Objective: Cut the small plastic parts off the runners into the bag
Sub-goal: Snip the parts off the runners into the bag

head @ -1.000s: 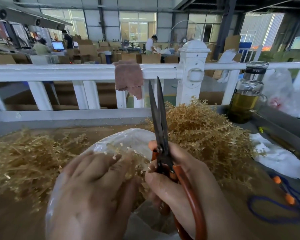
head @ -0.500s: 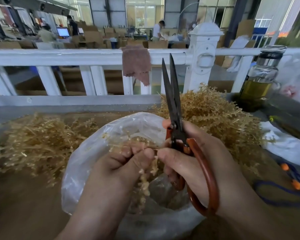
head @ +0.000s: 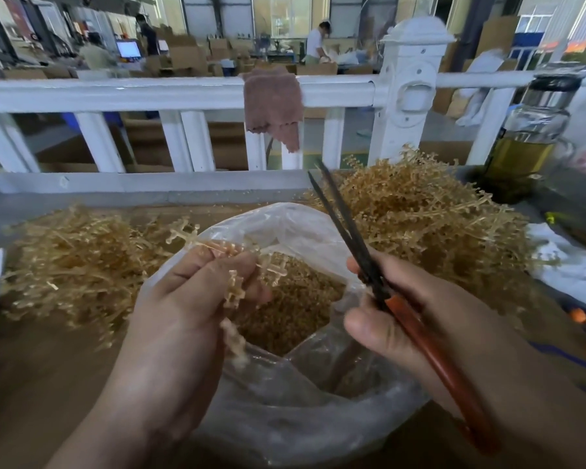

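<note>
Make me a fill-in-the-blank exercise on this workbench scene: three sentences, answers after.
1. The right hand grips a pair of ____ whose blade tips are slightly apart.
2. The left hand holds a runner over the open plastic ____.
3. A brown cloth hangs over the white ____.
Missing words: scissors; bag; railing.

left hand (head: 197,299) pinching runner (head: 232,265) over bag (head: 285,401), right hand (head: 430,319) gripping scissors (head: 362,252)

I see my left hand (head: 190,299) at seven o'clock and my right hand (head: 454,316) at five: both bare, forearms seemingly uncovered to the edge.
</note>
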